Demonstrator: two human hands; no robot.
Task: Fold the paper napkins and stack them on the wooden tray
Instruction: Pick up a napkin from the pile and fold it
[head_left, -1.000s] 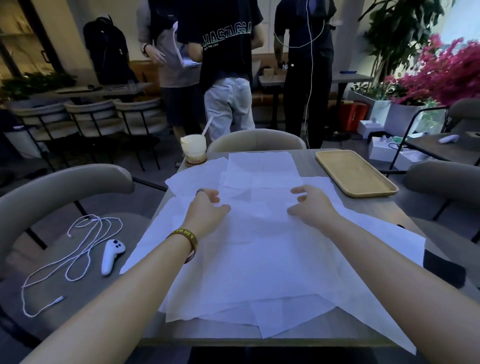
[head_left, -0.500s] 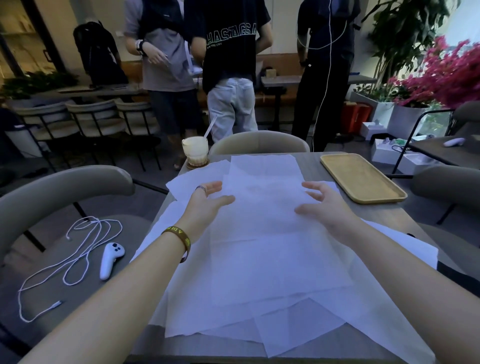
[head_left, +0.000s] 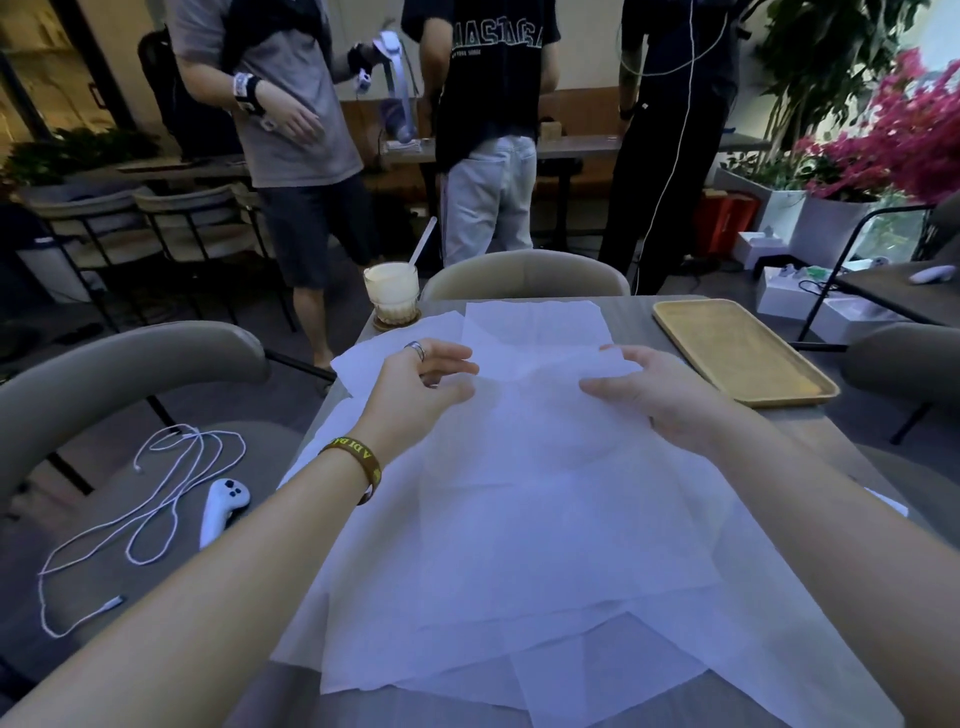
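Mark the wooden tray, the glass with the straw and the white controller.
wooden tray (head_left: 740, 351): head view, bare middle of its floor.
glass with the straw (head_left: 390, 293): head view, front wall.
white controller (head_left: 221, 512): head view, middle of its body.

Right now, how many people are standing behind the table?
3: grey-shirted person far left, person in black printed T-shirt centre, person all in black right. Others may stand out of view.
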